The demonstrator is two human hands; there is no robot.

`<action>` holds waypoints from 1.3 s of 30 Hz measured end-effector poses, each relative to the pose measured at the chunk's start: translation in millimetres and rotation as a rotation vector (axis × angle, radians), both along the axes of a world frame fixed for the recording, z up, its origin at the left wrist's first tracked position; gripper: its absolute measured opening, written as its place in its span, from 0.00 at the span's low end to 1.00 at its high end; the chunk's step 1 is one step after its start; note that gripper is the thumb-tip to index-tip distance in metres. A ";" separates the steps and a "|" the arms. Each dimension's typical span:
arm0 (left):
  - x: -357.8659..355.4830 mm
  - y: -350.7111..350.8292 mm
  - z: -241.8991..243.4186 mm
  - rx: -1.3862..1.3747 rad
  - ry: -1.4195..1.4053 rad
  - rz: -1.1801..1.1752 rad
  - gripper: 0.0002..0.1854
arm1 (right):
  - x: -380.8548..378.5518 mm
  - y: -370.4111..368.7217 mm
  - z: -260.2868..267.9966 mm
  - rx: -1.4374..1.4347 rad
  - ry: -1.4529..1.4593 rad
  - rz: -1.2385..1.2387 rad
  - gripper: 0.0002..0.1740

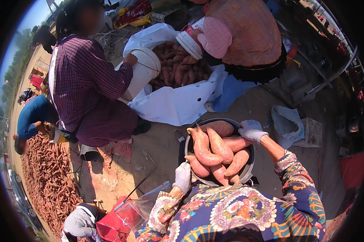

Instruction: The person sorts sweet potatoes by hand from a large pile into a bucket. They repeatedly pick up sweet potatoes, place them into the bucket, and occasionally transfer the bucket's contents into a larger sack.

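Large sweet potatoes [204, 151] are heaped in a round bucket [252, 158] against my body. My left hand [182, 178], in a white knit glove, grips the bucket's near left rim. On the far right side of the rim is my right hand [252, 130], gloved the same way, its fingers curled over the edge. Beyond the bucket, a white plastic sheet or large bag [176, 104] lies spread on the ground with smaller sweet potatoes [182, 71] in it. The bucket's outer wall is mostly hidden.
A person in a checked shirt [82, 66] tilts a white bucket [144, 65] over the sheet. Opposite, another person [245, 39] holds a white pail [189, 45]. A plastic crate [310, 133] stands at right. Left are a sweet potato pile [48, 172] and a red container [118, 219].
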State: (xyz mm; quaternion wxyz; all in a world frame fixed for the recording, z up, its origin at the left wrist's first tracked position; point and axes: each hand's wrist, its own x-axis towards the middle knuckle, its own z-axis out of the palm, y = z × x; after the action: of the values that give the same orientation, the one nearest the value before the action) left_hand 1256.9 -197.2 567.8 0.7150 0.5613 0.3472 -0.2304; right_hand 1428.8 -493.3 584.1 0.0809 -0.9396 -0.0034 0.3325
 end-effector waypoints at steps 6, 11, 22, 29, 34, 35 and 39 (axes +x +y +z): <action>109.3 33.9 -30.0 -0.096 0.044 -0.033 0.13 | 111.2 24.2 -29.3 0.043 -0.079 0.056 0.18; 189.8 75.4 -51.4 -0.051 0.102 -0.010 0.15 | 194.2 63.1 -62.5 0.096 -0.051 0.041 0.18; 273.2 141.7 -101.3 0.272 0.217 0.099 0.19 | 294.4 158.1 -178.5 0.205 0.092 0.107 0.20; 302.3 142.2 -129.4 0.158 0.231 0.260 0.21 | 366.8 210.9 -212.6 0.194 0.213 0.239 0.20; 297.8 136.0 -138.0 0.126 0.190 0.364 0.21 | 386.1 228.9 -214.8 0.160 0.146 0.348 0.20; 296.7 135.5 -137.8 0.148 0.195 0.376 0.21 | 387.5 230.7 -213.6 0.179 0.128 0.343 0.20; 315.3 135.4 -129.4 0.199 0.120 0.399 0.20 | 403.2 237.7 -200.7 0.204 0.039 0.315 0.19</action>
State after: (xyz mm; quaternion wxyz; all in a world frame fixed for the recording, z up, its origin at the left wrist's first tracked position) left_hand 1572.1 -61.8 438.5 0.6656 0.5345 0.5143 -0.0819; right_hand 1832.1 -255.6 383.4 0.1227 -0.9077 -0.1825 0.3574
